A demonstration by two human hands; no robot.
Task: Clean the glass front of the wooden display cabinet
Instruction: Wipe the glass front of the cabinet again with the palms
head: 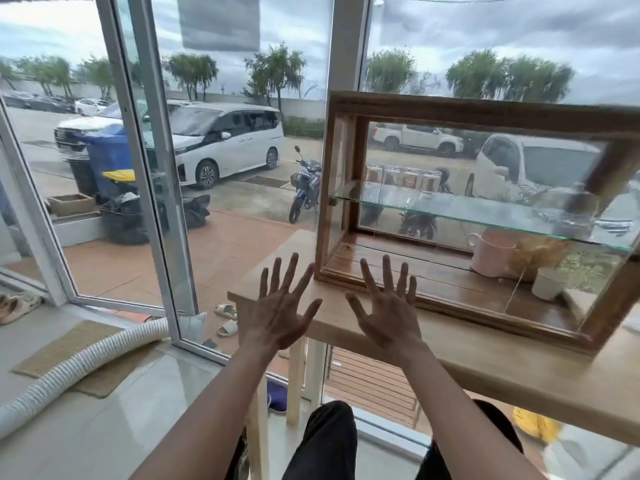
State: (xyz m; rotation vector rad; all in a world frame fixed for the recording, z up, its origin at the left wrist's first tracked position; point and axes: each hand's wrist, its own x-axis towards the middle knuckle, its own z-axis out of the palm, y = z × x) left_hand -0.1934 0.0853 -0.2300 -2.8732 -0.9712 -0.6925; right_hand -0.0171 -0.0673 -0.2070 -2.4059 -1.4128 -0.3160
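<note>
Both my hands raised empty, left hand (277,317) and right hand (389,315) with each grip spread apart, wooden display cabinet (485,216) on the counter (467,355) just beyond, pink mug (491,254) and jars (403,180) inside, white hose (79,368) on the floor at left.

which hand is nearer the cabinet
Right. The right hand is raised just before the cabinet at its lower left corner; the left hand is further left, off its end.
</note>
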